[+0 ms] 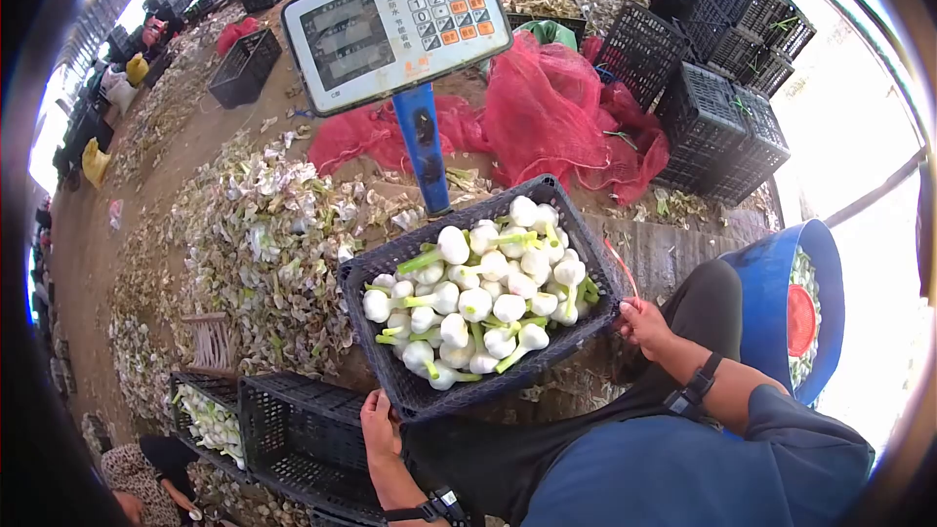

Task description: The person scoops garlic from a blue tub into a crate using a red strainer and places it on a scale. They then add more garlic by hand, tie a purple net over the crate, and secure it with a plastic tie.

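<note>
A black plastic crate (576, 346) full of white garlic bulbs (475, 305) with green stem stubs sits in front of me, at the foot of the blue post of a scale (397, 27). At the crate's near left corner, my left hand (381, 426) is closed on the rim. My right hand (644, 328) grips the right end, its fingers curled at the rim. A thin red strip (622, 268) rises beside the right hand. The far parts of both hands' fingers are hidden by the crate.
Garlic skins (273, 263) heap on the left. Red mesh bags (547, 112) lie behind the scale, by stacked black crates (717, 137). A blue tub (766, 298) stands at my right. Another black crate (307, 439) is at lower left, near a seated person (146, 473).
</note>
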A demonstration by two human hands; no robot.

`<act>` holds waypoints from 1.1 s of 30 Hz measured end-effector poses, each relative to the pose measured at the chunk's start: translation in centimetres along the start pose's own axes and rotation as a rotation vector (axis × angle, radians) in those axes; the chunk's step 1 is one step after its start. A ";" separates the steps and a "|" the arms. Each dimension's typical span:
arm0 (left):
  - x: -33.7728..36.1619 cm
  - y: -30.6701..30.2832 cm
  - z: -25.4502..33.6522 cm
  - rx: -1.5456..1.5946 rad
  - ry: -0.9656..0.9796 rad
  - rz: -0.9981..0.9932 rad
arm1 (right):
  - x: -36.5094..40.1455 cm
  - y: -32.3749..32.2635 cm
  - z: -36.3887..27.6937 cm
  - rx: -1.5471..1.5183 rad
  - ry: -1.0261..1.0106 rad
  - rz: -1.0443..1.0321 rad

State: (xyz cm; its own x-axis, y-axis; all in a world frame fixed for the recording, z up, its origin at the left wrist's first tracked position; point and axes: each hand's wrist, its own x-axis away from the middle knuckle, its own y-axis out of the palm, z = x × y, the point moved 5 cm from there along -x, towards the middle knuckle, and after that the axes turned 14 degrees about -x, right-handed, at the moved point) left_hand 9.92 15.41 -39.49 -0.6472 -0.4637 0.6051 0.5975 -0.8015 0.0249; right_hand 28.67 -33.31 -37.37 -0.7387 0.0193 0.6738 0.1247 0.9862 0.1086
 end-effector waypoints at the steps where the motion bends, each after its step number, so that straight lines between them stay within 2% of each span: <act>1: -0.1 -0.1 -0.4 0.003 0.048 -0.042 | -0.3 -0.3 0.3 0.006 0.002 0.002; 3: 0.4 0.2 -1.0 0.078 0.053 -0.025 | -0.8 -0.5 0.5 0.034 -0.107 -0.004; 4: 0.8 0.1 -1.2 0.144 0.067 -0.009 | -1.0 -0.7 0.9 0.036 -0.096 -0.009; 6: 1.4 -0.5 -1.8 0.199 0.059 0.062 | -0.5 -0.6 0.0 0.102 -0.239 0.082; 9: 1.9 -0.4 -2.5 0.268 0.076 0.140 | -0.4 -0.5 -0.3 0.077 -0.210 0.071; 11: 2.7 -0.1 -2.2 0.307 0.108 0.104 | 0.2 -0.5 -0.5 0.077 -0.153 0.089; 13: 3.8 0.2 -1.7 0.349 0.095 0.127 | 0.5 -0.3 -0.5 -0.053 -0.059 0.058; 16: 4.6 0.8 -0.8 0.308 0.093 0.084 | 0.5 -0.2 -0.6 -0.023 -0.060 0.050; 19: 5.4 1.6 1.0 0.336 0.063 0.142 | 0.4 -1.6 -0.9 -0.029 -0.093 0.094; 21: 5.8 1.2 2.1 0.375 0.090 0.309 | 1.2 -2.0 -2.0 -0.043 -0.120 0.139; 24: 5.7 1.3 2.5 0.308 0.107 0.323 | 3.3 -1.5 -4.4 -0.082 -0.123 0.094; 26: 5.7 1.0 2.6 0.264 0.118 0.335 | 4.0 0.3 -5.2 -0.109 0.006 -0.092; 29: 6.1 0.7 2.1 0.091 0.027 0.283 | 2.5 0.0 -5.2 -0.138 0.062 -0.094; 31: 6.3 0.4 1.6 0.039 0.037 0.260 | 2.0 0.4 -6.5 -0.114 0.074 -0.109; 33: 6.5 0.7 1.8 -0.313 -0.036 0.120 | 1.7 0.9 -7.1 -0.102 0.090 -0.118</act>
State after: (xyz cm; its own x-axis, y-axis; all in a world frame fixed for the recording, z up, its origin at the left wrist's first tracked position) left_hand 6.96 12.50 -34.07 -0.5605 -0.5528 0.6167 0.4905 -0.8215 -0.2907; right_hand 32.26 -33.54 -30.91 -0.6902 -0.1154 0.7144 0.1107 0.9587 0.2619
